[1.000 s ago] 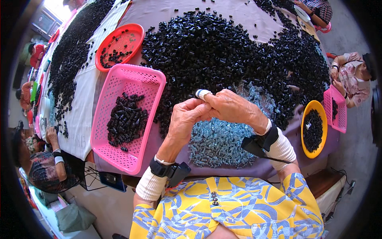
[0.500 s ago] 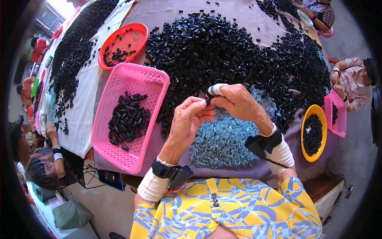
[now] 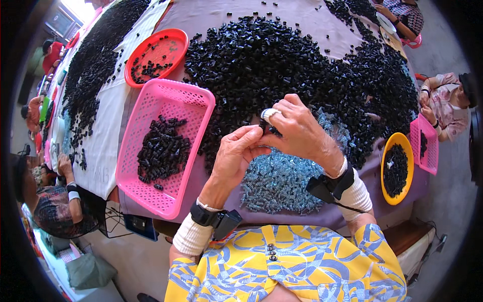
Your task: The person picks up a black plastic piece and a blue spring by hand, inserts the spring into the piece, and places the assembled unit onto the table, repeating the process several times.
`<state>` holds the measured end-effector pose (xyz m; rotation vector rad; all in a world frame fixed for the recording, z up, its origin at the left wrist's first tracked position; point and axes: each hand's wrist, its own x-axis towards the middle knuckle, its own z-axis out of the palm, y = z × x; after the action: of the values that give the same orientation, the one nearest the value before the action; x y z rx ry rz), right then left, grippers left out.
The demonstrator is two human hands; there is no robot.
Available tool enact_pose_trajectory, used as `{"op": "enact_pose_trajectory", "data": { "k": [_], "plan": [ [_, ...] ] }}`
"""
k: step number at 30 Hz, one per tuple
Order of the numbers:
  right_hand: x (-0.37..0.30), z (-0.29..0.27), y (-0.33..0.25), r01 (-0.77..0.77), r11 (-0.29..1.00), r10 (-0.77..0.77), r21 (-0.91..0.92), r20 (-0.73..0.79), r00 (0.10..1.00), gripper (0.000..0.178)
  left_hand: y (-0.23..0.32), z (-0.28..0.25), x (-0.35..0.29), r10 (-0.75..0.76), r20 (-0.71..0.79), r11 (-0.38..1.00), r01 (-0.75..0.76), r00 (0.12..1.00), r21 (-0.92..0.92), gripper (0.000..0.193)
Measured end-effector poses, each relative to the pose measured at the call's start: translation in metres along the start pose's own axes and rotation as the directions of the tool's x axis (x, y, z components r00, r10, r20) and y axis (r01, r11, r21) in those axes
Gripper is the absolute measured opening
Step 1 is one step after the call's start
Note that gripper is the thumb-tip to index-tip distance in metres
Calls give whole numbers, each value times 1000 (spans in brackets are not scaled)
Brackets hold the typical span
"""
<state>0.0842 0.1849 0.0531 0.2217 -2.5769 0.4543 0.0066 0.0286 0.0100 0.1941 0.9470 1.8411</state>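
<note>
My left hand (image 3: 232, 153) and my right hand (image 3: 302, 128) meet above a heap of small bluish-silver coil springs (image 3: 284, 183). Both are closed, with fingertips pinched together around a small black plastic part (image 3: 263, 124). Fingers cover most of that part, so its full shape is hidden. White tape wraps one right finger. Left of my hands, a pink perforated basket (image 3: 198, 143) holds a mound of black plastic parts (image 3: 163, 151). Beyond my hands spreads a large pile of loose black parts (image 3: 251, 60).
A red round tray (image 3: 166, 49) with scattered black parts stands behind the basket. At right are a yellow bowl (image 3: 408, 163) of dark pieces and another pink basket (image 3: 430, 158). Several other people sit around the cloth-covered table (image 3: 302, 17).
My right hand has turned, its knuckles rising and its fingers curling more around the black part. My left hand stays nearly in place, its fingers drawn in closer.
</note>
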Motion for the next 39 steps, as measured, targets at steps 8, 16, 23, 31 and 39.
{"op": "enact_pose_trajectory", "data": {
  "k": [8, 16, 23, 31, 39],
  "plan": [
    [-2, 4, 2, -10, 1000, 10, 4, 17, 1000, 22, -2, 3, -1, -7, 24, 1000, 7, 1000, 0, 23],
    [-4, 9, 5, 28, 997, -31, 78, 38, 999, 21, -4, 2, 0, -48, 8, 998, 48, 999, -30, 34],
    [0, 11, 9, 49, 993, -60, 110, 96, 994, 18, -1, 7, -1, -32, 29, 994, 29, 999, 101, 30],
    [9, 0, 26, -48, 993, 48, 104, 2, 999, 21, 37, -19, -19, 361, -258, 915, -394, 896, -85, 32],
    [-28, 39, 38, -111, 994, 113, -21, 169, 979, 5, 45, -38, -37, 303, -273, 931, -344, 913, -119, 34]
  ]
}}
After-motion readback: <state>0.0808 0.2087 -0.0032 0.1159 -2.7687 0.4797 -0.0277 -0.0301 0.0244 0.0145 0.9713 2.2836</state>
